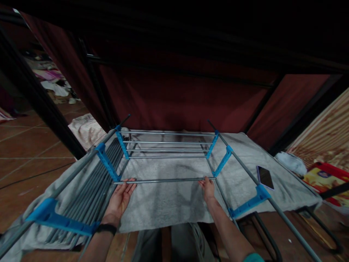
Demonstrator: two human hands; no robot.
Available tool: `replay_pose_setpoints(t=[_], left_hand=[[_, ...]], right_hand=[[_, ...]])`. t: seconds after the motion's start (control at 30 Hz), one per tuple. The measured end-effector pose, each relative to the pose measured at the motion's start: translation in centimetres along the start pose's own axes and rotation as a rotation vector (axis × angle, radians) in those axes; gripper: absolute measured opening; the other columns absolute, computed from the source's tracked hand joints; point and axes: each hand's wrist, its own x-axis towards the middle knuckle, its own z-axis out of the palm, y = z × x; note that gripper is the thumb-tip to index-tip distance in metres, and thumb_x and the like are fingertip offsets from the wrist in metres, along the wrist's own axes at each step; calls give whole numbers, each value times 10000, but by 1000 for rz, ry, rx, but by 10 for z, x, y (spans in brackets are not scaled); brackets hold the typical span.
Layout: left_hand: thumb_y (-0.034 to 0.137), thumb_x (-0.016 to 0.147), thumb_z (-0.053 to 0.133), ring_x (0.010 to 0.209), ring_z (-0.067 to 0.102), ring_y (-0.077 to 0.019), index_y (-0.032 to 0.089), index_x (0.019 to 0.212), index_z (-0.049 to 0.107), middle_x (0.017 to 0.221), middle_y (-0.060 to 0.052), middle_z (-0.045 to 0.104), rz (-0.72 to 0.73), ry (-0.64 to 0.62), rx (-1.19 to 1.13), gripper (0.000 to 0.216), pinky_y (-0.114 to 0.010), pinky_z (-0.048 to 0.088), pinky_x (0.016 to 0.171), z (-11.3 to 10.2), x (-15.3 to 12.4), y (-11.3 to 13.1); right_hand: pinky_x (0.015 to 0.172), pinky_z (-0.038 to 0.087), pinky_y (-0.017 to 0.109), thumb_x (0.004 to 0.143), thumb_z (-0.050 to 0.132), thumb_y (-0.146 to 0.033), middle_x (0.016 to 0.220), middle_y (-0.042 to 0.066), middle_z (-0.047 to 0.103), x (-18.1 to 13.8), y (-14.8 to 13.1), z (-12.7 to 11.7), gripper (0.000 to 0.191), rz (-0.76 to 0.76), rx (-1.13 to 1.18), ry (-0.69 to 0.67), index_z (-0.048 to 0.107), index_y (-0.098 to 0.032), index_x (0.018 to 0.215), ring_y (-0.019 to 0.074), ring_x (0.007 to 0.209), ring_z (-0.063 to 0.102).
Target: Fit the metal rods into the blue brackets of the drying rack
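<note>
The frame edges cut off the near ends of both outer side tubes (75, 173), and lettering on the red-and-yellow package (320, 178) is too blurred to read.

A person with bare hands and forearms, wearing a dark wristband, a teal sleeve and grey trousers.
At lower left of centre, below the left hand (121, 198), a plain, dark wristband (107, 228) circles the wrist. On the right hand's (208, 189) side, a teal sleeve edge (253, 257) shows at the bottom edge. Grey trouser legs (148, 245) appear at bottom centre, pale lines running down the right one.
</note>
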Motion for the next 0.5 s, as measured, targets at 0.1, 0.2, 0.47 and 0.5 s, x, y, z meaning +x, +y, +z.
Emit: replay_pose_setpoints(t=[0.1,0.2,0.47,0.5], left_hand=[[79,928,653,1035,784,-203,185,866,756,976,-82,812,-2,7,20,160,-467,567,1152,2,0,1],[90,920,677,1031,783,-200,194,858,758,978,-70,813,-1,12,40,146,-480,560,1165,3,1,2],[109,959,624,1063,772,-177,206,889,781,983,-52,815,-5,18,67,198,-456,528,1212,3,4,2],[114,956,630,1074,772,-183,209,901,785,987,-52,816,-6,19,79,190,-462,528,1214,3,4,2]], right_hand=[[590,634,299,734,791,-369,583,-45,613,-1,-1,2,322,10,14,10,476,-303,728,187,580,674],[568,623,294,717,799,-347,577,-47,601,-3,-3,4,332,12,31,21,471,-304,723,186,571,664],[530,597,264,730,802,-372,544,-64,587,-2,-3,8,350,21,54,33,461,-298,722,163,536,636],[517,587,256,731,808,-384,543,-67,589,-1,-4,8,359,23,58,31,460,-297,726,160,532,636]])
